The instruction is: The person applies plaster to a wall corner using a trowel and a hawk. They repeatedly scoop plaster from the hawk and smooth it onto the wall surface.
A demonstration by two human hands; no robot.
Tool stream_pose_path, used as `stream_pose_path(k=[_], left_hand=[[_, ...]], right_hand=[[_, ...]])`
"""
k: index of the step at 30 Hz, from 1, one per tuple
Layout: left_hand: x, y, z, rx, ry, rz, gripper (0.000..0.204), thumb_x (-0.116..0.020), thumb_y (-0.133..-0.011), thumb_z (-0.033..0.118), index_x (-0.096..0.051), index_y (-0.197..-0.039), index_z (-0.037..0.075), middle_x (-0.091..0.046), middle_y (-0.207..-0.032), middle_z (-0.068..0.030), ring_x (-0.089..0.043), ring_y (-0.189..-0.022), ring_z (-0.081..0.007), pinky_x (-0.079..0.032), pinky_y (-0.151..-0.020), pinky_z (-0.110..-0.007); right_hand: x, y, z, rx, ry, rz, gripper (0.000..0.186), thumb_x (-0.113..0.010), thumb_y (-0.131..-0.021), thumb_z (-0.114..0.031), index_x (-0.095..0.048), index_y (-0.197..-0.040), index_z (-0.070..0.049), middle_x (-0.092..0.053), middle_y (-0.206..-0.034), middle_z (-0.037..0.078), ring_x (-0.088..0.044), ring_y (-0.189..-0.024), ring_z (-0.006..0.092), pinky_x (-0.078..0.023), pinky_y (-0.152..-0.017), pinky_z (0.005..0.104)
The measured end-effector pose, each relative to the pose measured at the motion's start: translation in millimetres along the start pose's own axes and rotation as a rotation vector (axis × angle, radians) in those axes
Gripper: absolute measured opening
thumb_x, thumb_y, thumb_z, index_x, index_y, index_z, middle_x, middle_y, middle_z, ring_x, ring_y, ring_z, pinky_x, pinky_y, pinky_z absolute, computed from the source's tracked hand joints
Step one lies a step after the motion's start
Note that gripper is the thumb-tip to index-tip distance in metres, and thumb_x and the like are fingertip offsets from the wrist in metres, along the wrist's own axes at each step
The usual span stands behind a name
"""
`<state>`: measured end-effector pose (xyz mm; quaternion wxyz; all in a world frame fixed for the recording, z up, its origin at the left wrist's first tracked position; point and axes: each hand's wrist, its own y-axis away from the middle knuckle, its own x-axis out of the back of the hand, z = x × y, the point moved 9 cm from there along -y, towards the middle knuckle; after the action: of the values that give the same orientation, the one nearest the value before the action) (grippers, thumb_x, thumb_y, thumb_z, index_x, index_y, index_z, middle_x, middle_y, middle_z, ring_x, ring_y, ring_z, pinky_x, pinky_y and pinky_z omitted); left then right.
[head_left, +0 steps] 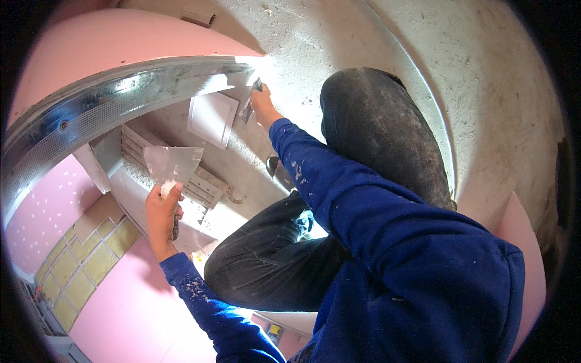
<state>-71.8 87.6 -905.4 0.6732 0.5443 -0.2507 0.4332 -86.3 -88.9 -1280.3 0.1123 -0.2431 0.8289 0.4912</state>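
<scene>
My left hand (160, 221) is closed around the handle of a wide putty knife (173, 160), its pale, flaring blade pointing up and away from me. My right arm reaches forward to the far end of a curved metal profile (151, 85). There my right hand (264, 107) grips a smaller putty knife (247, 111), partly hidden by the fingers and blurred by bright light. White mesh tape (97, 118) runs along the profile's lower edge, and pink plasterboard (133, 36) borders its upper side.
A pale square panel (213, 118) lies beyond my left hand, near slatted boards (203, 184). Pink wallboard (136, 290) and a section of yellowish panels in a grid (97, 260) stand at lower left. A thin pale line (423, 85) crosses the rough grey floor (484, 91). My bent knees are between my arms and the floor.
</scene>
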Motion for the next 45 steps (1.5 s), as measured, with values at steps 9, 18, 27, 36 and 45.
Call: stream_pose_path(k=[9,18,27,36,45], left_hand=[[2.7,1.6,-5.9,0.031,-0.013,0.018,0.03,-0.074,-0.088,0.031,-0.061,-0.092,0.005,-0.062,-0.073,-0.0026,-0.053,-0.051,-0.0078,-0.043,-0.046,-0.023],[1.7,2.7,-3.3,0.015,0.014,0.002,0.029,-0.074,-0.088,0.032,-0.061,-0.091,0.006,-0.061,-0.072,-0.0011,-0.052,-0.051,-0.0074,-0.043,-0.046,-0.023],[1.3,1.6,-13.7,0.012,0.049,-0.006,0.03,-0.075,-0.088,0.031,-0.061,-0.092,0.005,-0.061,-0.072,-0.0009,-0.052,-0.05,-0.007,-0.042,-0.046,-0.023],[3.1,0.5,-7.0,-0.014,0.033,-0.015,0.031,-0.072,-0.089,0.034,-0.062,-0.095,0.005,-0.061,-0.074,-0.0015,-0.052,-0.052,-0.0069,-0.042,-0.046,-0.023],[0.4,-0.1,-7.2,0.01,0.053,-0.028,0.03,-0.075,-0.088,0.03,-0.059,-0.089,0.005,-0.061,-0.073,-0.0015,-0.052,-0.052,-0.007,-0.042,-0.047,-0.023]], right_hand=[[-44.2,-18.2,-8.3,-0.033,0.229,-0.101,0.057,-0.05,-0.084,-0.016,-0.048,-0.141,-0.008,-0.062,-0.09,0.013,-0.053,-0.065,0.0198,-0.045,-0.052,0.0407],[-9.5,14.0,-40.0,0.435,0.252,0.101,0.052,-0.049,-0.085,-0.016,-0.049,-0.137,-0.005,-0.059,-0.082,0.01,-0.05,-0.062,0.0167,-0.041,-0.049,0.037],[-14.9,-30.4,0.0,-0.033,0.05,-0.094,0.053,-0.052,-0.081,-0.013,-0.054,-0.133,-0.008,-0.065,-0.104,0.014,-0.06,-0.085,0.023,-0.049,-0.07,0.0371],[-19.6,5.4,-11.3,0.099,-0.002,0.007,0.045,-0.05,-0.082,-0.014,-0.059,-0.125,-0.007,-0.062,-0.085,0.01,-0.053,-0.068,0.0171,-0.045,-0.057,0.0376],[-5.0,-21.4,-12.8,0.077,0.095,-0.082,0.038,-0.051,-0.082,-0.011,-0.064,-0.117,-0.001,-0.064,-0.088,0.011,-0.054,-0.072,0.016,-0.047,-0.062,0.0369]])
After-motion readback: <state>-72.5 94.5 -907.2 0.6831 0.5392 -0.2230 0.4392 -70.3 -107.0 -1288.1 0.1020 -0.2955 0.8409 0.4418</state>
